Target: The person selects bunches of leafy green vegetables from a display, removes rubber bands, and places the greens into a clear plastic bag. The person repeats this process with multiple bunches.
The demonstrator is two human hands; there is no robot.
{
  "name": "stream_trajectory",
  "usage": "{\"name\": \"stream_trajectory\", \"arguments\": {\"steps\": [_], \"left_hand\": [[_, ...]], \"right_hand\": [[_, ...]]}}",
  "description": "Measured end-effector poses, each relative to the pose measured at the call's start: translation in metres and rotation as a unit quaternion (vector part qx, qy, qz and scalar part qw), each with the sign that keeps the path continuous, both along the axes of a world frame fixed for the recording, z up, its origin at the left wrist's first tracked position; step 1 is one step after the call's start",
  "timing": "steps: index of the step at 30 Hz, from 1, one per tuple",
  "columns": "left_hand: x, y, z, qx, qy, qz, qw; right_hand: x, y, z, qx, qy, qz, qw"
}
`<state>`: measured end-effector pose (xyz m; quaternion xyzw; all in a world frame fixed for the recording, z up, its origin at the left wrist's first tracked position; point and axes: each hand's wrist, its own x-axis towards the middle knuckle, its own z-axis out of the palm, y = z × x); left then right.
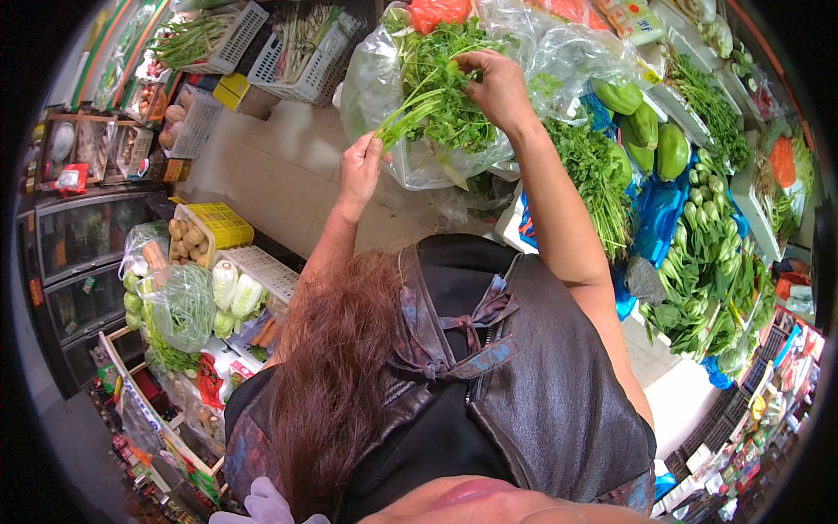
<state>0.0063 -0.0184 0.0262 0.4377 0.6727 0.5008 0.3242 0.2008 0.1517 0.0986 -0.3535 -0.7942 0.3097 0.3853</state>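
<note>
My left hand (362, 167) grips the pale green stems of a small bunch of leafy herb greens (419, 114), which looks like celery or coriander. The leafy ends reach up and right to my right hand (494, 88), whose thumb and fingers pinch among the leaves; the exact piece between them is partly hidden. Beneath both hands lies a larger heap of the same kind of greens (458, 131) in a big clear plastic bag (366, 78), its mouth spread wide.
To the right are leafy stalks (599, 190), green gourds (671, 150) and bok choy (710, 216). At left stand a yellow crate (226, 223) with potatoes (186, 239), napa cabbages (236, 291) and bagged green beans (186, 308). White crates (308, 72) line the tiled floor's far side (275, 157).
</note>
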Motion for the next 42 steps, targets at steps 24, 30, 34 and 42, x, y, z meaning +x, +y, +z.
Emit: {"name": "stream_trajectory", "arguments": {"steps": [24,30,34,42], "left_hand": [[-0.002,0.001,0.066,0.051,0.354,0.058,0.932],[0.0,0.0,0.075,0.039,0.407,0.059,0.911],[0.004,0.002,0.082,0.031,0.461,0.047,0.886],[0.008,0.01,0.078,0.031,0.435,0.055,0.898]], "right_hand": [[0.008,0.002,-0.012,-0.227,0.036,0.086,0.97],[0.009,-0.002,-0.006,-0.077,-0.014,0.074,0.994],[0.001,-0.014,0.009,0.079,-0.174,0.014,0.981],[-0.009,-0.012,-0.007,-0.101,0.109,-0.132,0.98]]}}
